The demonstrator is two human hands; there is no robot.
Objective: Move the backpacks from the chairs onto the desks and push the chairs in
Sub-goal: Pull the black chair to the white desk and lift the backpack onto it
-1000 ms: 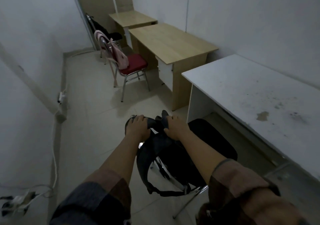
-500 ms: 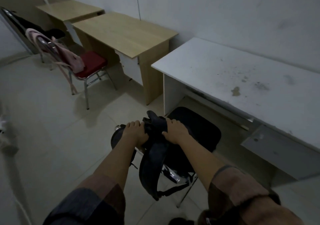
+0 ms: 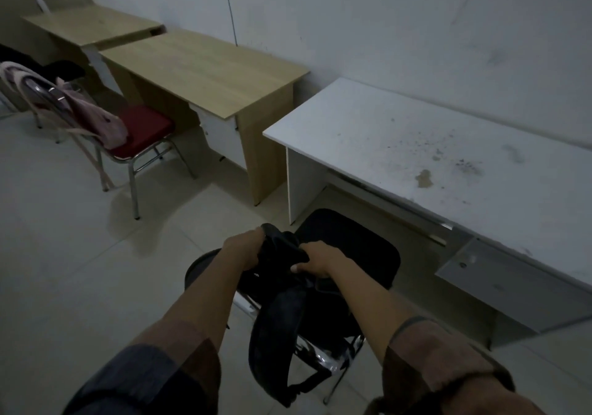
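Both hands grip the top of a black backpack hanging on the back of a black chair.

The left hand (image 3: 245, 249) and the right hand (image 3: 315, 262) sit side by side, each with fingers curled around the top of the black backpack (image 3: 278, 305), which hangs down the back of the black chair (image 3: 352, 248) with a strap looping below the wrists. The chair's seat stretches forward from the hands, its far edge just under the front of the white desk (image 3: 416, 145), whose stained top lies ahead and to the right of the right hand. Well ahead and to the left of the left hand stands a red chair (image 3: 144, 129) with a pink backpack (image 3: 93, 117) draped over its back, in front of a wooden desk (image 3: 205, 69). A second wooden desk (image 3: 93, 27) stands farther off beyond that one.
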